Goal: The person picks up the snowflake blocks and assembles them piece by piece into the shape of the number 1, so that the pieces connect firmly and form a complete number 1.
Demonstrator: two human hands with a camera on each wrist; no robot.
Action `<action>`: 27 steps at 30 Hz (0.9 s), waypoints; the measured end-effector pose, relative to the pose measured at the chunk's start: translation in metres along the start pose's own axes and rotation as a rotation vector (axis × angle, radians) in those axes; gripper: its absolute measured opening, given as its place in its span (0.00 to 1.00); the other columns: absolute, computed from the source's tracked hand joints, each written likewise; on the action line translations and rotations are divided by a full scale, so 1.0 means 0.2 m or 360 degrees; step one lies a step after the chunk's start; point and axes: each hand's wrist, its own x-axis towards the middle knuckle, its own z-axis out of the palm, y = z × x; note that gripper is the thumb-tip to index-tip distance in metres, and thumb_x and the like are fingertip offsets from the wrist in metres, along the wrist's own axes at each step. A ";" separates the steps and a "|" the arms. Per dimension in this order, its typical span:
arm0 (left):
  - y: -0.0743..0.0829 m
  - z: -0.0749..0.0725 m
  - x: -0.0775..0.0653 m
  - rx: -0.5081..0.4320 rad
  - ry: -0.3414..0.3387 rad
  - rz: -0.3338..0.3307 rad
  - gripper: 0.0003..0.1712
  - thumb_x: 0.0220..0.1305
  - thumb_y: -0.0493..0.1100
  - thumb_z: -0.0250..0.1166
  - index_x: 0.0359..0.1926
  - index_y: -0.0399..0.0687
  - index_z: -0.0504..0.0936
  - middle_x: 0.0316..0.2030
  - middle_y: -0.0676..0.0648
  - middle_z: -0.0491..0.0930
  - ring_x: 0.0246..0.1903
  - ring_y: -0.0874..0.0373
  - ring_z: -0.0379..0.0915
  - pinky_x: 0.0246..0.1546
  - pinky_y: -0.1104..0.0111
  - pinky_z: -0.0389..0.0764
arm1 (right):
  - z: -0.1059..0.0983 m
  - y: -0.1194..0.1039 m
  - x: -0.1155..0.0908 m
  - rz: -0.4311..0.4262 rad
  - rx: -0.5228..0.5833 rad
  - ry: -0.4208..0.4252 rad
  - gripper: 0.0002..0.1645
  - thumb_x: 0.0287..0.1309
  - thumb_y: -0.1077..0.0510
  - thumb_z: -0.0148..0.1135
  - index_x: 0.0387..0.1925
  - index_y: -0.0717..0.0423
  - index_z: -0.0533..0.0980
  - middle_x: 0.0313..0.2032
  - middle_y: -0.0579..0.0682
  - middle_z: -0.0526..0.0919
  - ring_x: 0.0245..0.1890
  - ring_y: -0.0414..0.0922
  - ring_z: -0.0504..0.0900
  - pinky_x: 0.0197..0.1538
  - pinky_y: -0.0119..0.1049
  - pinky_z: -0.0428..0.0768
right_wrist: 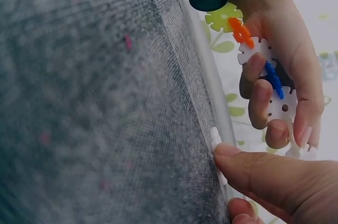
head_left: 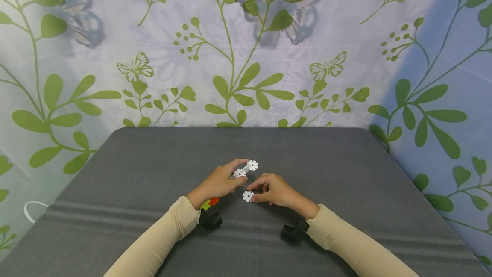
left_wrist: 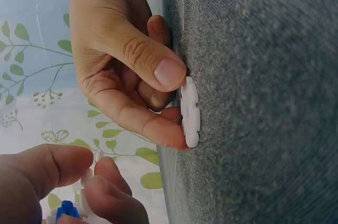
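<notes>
My left hand (head_left: 219, 180) grips a chain of notched plastic discs slotted into one another. In the right wrist view the chain runs from a yellow-green disc (right_wrist: 224, 18) through an orange disc (right_wrist: 241, 32), a white disc (right_wrist: 248, 52) and a blue disc (right_wrist: 274, 80) to more white ones near the fingertips. Its far white disc (head_left: 252, 165) sticks out past the left fingers in the head view. My right hand (head_left: 276, 190) pinches a separate white notched disc (head_left: 248, 195) between thumb and fingers, close over the grey cloth. Part of the chain is hidden behind the left hand.
A grey cloth-covered table (head_left: 326, 161) spreads under both hands. Behind it hangs a patterned curtain (head_left: 246, 54) with green leaves and butterflies. Black wrist straps (head_left: 210, 220) sit on both forearms. A white loop (head_left: 32, 210) shows past the table's left edge.
</notes>
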 end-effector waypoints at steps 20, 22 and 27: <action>0.08 -0.01 -0.02 -0.0045 0.0002 -0.0078 0.32 0.80 0.45 0.63 0.80 0.48 0.69 0.34 0.48 0.88 0.20 0.54 0.77 0.20 0.63 0.77 | -0.08 0.10 0.01 -0.0007 0.0498 -0.0083 0.11 0.65 0.70 0.73 0.44 0.72 0.79 0.32 0.44 0.81 0.25 0.36 0.77 0.28 0.29 0.78; 0.05 0.00 -0.01 -0.0025 0.0006 -0.0061 0.32 0.81 0.46 0.62 0.80 0.49 0.69 0.35 0.48 0.89 0.20 0.55 0.77 0.21 0.63 0.77 | -0.09 0.11 0.01 0.0000 0.0591 -0.0078 0.11 0.66 0.70 0.71 0.44 0.73 0.78 0.32 0.45 0.82 0.25 0.36 0.77 0.29 0.29 0.79; 0.01 0.01 0.00 -0.0023 0.0004 0.0009 0.32 0.82 0.51 0.61 0.80 0.51 0.69 0.36 0.49 0.89 0.20 0.56 0.76 0.19 0.63 0.77 | -0.12 0.14 -0.01 0.0046 0.0947 -0.0067 0.06 0.69 0.72 0.64 0.43 0.62 0.79 0.33 0.46 0.81 0.26 0.38 0.77 0.31 0.29 0.80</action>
